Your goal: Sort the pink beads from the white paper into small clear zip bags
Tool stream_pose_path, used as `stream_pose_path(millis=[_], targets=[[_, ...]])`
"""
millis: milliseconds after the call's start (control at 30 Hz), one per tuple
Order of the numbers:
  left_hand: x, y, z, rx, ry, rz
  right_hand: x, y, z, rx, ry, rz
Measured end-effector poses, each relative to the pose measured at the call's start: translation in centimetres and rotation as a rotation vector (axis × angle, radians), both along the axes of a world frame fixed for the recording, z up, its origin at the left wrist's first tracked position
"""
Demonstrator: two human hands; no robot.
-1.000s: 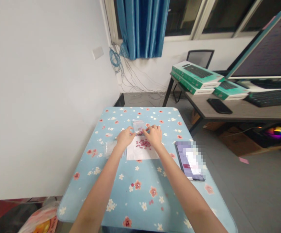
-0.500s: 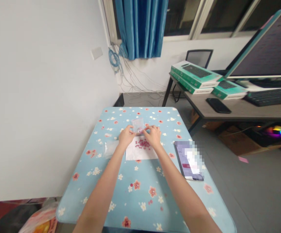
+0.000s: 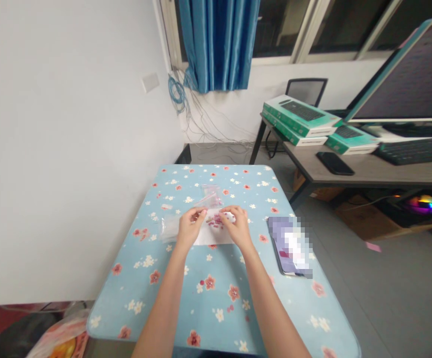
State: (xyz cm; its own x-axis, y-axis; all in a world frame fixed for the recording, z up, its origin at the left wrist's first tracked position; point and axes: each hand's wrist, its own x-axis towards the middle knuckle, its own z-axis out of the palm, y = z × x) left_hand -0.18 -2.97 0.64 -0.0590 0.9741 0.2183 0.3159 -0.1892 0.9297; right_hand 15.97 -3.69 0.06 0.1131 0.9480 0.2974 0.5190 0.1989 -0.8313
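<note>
On the blue flowered table (image 3: 216,298) lies a white paper sheet (image 3: 206,238) with several small pink beads (image 3: 216,222) on it. My left hand (image 3: 188,227) hovers over the sheet's left edge with thumb and fingers pinched together. My right hand (image 3: 238,226) is over the sheet's right side, its fingers curled and pinched near the beads. What either hand holds is too small to make out. A small clear zip bag (image 3: 211,194) with a few beads inside lies just beyond both hands, untouched.
More clear plastic bags (image 3: 168,227) lie left of the sheet. A phone (image 3: 290,246) rests on the table's right side. To the right stands a desk (image 3: 369,171) with green keyboard boxes (image 3: 300,115), a dark phone (image 3: 334,162), a keyboard and a monitor (image 3: 413,79). A white wall is close on the left.
Both hands have let go of the small zip bag and drawn back toward me over the paper sheet. The bag now lies on the table beyond them.
</note>
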Motion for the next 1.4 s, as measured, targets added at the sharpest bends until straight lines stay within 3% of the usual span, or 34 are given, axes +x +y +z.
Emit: stream_pose_path(millis=[200, 367, 700, 933, 1200, 1400], targets=[[0.0, -2.3, 0.1, 0.234, 0.216, 0.038, -1.4, -3.1, 1.8, 0.008, 0.022, -0.190], [0.1, -3.7, 0.8, 0.398, 0.393, 0.023, -1.8, -3.8, 3.1, -0.015, 0.131, -0.159], [0.0, -4.5, 0.8, 0.557, 0.566, 0.009, -1.0, -3.1, 2.6, -0.077, 0.317, -0.134], [-0.4, -4.7, 0.8, 0.621, 0.698, 0.023, -0.8, -3.3, 2.8, -0.117, 0.328, -0.077], [-0.7, -4.7, 0.6, 0.569, 0.618, 0.030, -0.7, -3.4, 2.7, -0.111, 0.403, -0.040], [-0.1, -5.4, 1.9, 0.234, 0.225, -0.187, -0.4, -3.6, 3.1, -0.089, 0.356, -0.004]])
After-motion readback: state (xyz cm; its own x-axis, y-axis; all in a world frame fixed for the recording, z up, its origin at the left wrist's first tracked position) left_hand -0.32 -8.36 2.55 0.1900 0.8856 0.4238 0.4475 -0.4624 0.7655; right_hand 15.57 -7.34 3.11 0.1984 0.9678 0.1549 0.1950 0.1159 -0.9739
